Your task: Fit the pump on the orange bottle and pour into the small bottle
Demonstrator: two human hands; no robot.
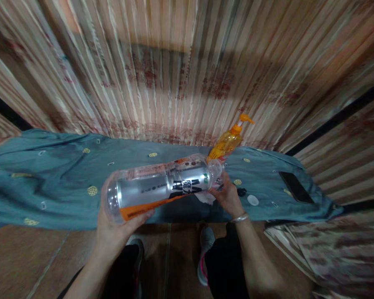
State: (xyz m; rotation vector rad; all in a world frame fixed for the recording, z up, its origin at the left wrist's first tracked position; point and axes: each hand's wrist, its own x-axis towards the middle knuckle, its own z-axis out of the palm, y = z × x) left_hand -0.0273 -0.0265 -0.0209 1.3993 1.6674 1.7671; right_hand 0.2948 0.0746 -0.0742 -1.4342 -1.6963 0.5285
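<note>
A large clear plastic bottle with a silver and orange label lies nearly level in the air, its neck pointing right and slightly up. My left hand is wrapped around its base end, thumb along the lower side. At the neck end, my right hand is closed on the bottle; some fingers are hidden behind the clear plastic. Just beyond the neck stands an orange pump bottle, tilted in view, its lower part covered by the clear bottle. A pale, crumpled-looking piece shows beneath the neck, too blurred to name.
A blue-green patterned cloth covers the narrow surface. To the right lie a white round lid, a small black item and a dark phone. Pleated curtains hang behind. Black poles run along the sides.
</note>
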